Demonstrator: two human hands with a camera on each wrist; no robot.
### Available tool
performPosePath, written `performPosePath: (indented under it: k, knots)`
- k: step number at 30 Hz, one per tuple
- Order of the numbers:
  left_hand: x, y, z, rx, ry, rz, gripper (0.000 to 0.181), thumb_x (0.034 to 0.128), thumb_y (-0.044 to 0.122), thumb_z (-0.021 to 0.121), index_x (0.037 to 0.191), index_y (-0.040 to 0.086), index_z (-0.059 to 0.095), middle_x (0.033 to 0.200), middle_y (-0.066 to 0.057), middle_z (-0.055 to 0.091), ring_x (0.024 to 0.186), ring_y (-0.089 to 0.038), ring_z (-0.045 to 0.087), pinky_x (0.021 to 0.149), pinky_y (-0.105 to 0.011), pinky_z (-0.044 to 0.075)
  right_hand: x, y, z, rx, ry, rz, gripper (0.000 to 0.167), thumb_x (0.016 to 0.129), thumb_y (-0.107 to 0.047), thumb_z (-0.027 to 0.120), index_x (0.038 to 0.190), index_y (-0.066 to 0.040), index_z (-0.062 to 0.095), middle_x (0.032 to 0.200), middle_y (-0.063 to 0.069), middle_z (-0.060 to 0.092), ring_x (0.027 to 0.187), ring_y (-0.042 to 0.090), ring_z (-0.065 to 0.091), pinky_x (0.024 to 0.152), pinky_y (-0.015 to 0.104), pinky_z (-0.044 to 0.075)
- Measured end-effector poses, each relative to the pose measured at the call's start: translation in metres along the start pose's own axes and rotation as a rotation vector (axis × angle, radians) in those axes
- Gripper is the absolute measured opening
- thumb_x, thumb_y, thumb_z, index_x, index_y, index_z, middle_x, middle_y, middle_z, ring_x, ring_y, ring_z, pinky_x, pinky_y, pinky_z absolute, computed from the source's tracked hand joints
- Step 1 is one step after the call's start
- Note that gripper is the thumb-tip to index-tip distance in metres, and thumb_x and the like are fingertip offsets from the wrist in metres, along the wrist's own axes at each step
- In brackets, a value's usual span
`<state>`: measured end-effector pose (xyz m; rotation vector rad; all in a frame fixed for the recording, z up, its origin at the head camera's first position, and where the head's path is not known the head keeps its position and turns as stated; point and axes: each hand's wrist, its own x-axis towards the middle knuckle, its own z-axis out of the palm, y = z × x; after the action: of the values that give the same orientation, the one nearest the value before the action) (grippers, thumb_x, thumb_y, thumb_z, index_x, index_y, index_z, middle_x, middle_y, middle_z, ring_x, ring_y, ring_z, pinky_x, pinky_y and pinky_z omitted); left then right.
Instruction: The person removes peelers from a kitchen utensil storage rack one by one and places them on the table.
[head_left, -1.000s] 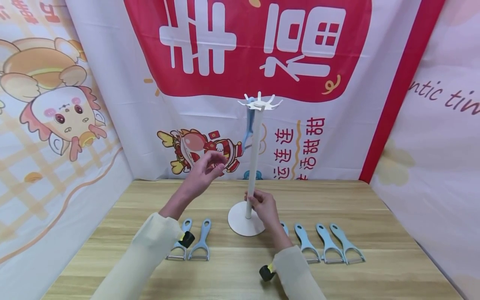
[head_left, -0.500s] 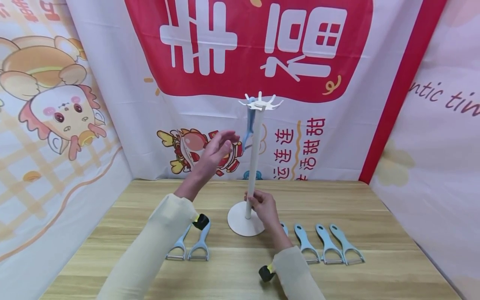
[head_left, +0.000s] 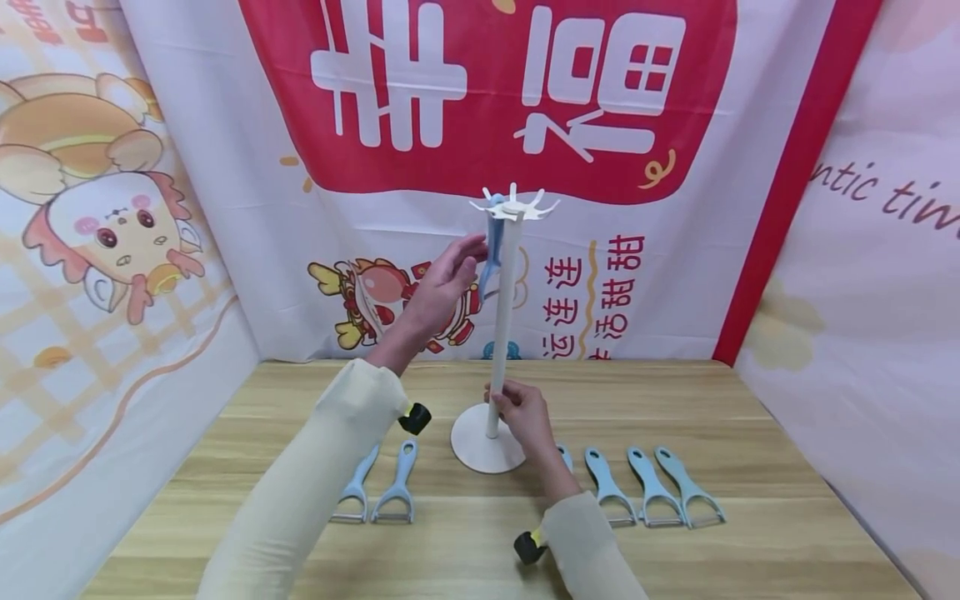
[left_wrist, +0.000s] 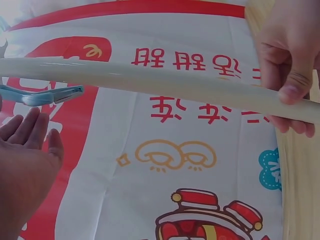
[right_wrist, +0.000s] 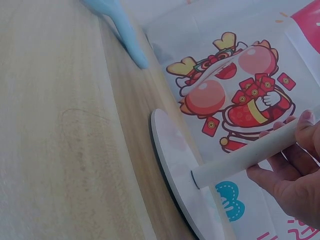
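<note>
A white stand (head_left: pixel 504 333) with a round base and a crown of hooks stands upright on the table. From a hook on its left side hangs a light blue peeler (head_left: pixel 491 254), handle up. My left hand (head_left: pixel 442 287) is raised beside this peeler, fingers loosely extended, fingertips close to it; whether they touch I cannot tell. In the left wrist view the fingers (left_wrist: pixel 35 130) lie just under the peeler (left_wrist: pixel 42 95) with the palm up. My right hand (head_left: pixel 525 417) grips the pole low down, thumb and fingers around it, also plain in the right wrist view.
Two blue peelers lie on the table left of the base, one (head_left: pixel 397 483) fully visible and the other (head_left: pixel 356 487) partly behind the sleeve. Several more, such as this peeler (head_left: pixel 656 487), lie to the right. A printed cloth (head_left: pixel 420 225) hangs behind the table.
My left hand has risen and moved right, up to the hanging peeler. The right hand keeps its grip on the pole. The view has shifted slightly.
</note>
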<state>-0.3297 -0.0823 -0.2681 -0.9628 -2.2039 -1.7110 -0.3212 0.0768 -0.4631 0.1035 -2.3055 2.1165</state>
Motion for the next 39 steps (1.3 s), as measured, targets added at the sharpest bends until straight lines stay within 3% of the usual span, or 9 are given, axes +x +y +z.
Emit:
performPosePath:
  k: [11, 27, 39]
  knots:
    - [0.017, 0.009, 0.005, 0.051, -0.028, -0.033, 0.046, 0.1061, 0.012, 0.043, 0.152, 0.010, 0.036, 0.148, -0.012, 0.051, 0.138, -0.025, 0.048, 0.118, -0.045, 0.040, -0.002, -0.001, 0.001, -0.009, -0.009, 0.002, 0.024, 0.100, -0.010, 0.057, 0.121, -0.006, 0.070, 0.112, 0.012, 0.073, 0.117, 0.028, 0.066, 0.100, 0.047, 0.054]
    - [0.024, 0.019, 0.005, 0.065, 0.064, -0.107, 0.036, 0.1030, 0.009, 0.051, 0.139, 0.010, 0.053, 0.133, -0.011, 0.063, 0.125, -0.024, 0.061, 0.113, -0.044, 0.046, 0.001, 0.001, -0.001, -0.004, -0.011, 0.008, 0.024, 0.100, -0.012, 0.059, 0.120, -0.007, 0.071, 0.110, 0.012, 0.074, 0.115, 0.027, 0.067, 0.099, 0.046, 0.054]
    - [0.030, 0.022, 0.000, 0.011, 0.113, -0.089, 0.030, 0.1020, 0.011, 0.052, 0.131, 0.005, 0.057, 0.119, -0.015, 0.068, 0.117, -0.023, 0.065, 0.113, -0.040, 0.046, -0.001, 0.001, -0.001, -0.016, -0.011, -0.006, 0.025, 0.101, -0.011, 0.057, 0.121, -0.004, 0.069, 0.112, 0.013, 0.073, 0.115, 0.029, 0.067, 0.100, 0.049, 0.054]
